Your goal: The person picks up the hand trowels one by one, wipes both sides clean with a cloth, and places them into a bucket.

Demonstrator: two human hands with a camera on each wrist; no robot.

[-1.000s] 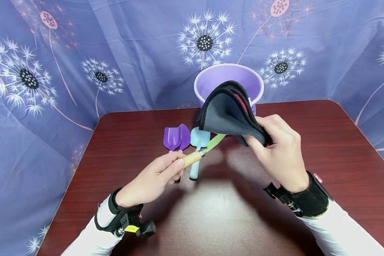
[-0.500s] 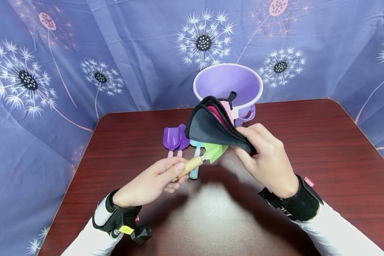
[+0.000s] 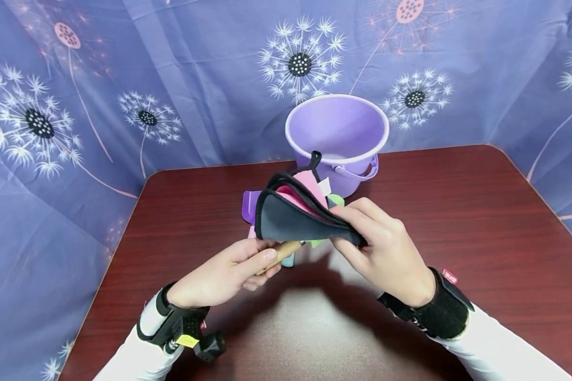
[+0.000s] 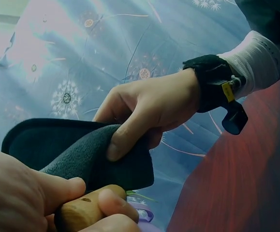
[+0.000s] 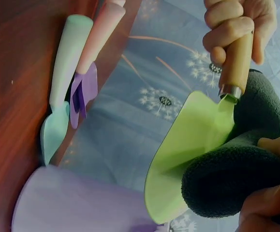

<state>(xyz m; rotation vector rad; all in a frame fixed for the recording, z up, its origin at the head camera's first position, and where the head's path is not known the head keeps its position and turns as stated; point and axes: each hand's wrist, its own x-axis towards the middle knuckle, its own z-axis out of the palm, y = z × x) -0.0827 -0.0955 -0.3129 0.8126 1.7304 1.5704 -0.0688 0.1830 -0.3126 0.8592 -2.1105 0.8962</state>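
Note:
My left hand (image 3: 235,271) grips the wooden handle (image 3: 285,254) of a small trowel with a light green blade (image 5: 185,150). In my right hand (image 3: 386,251) is a folded dark grey cloth (image 3: 286,219) with black edging, pink inner layers, a hanging loop and a white tag. The cloth lies over the trowel in the head view and covers most of its blade. Seen from the right wrist, the blade shows broadly, with the fuzzy cloth bunched against its side between thumb and fingers.
A purple bucket (image 3: 343,177) with a handle stands at the back of the dark red table (image 3: 195,211). Purple toy shovels with pink handles (image 5: 98,36) and a light blue shovel (image 5: 57,125) lie on the table, partly hidden in the head view. A patterned blue curtain (image 3: 209,90) hangs behind.
My right hand has brought the cloth left and nearer, down from in front of the bucket toward the trowel's handle. The trowel's blade has turned, while my left hand stays nearly in place.

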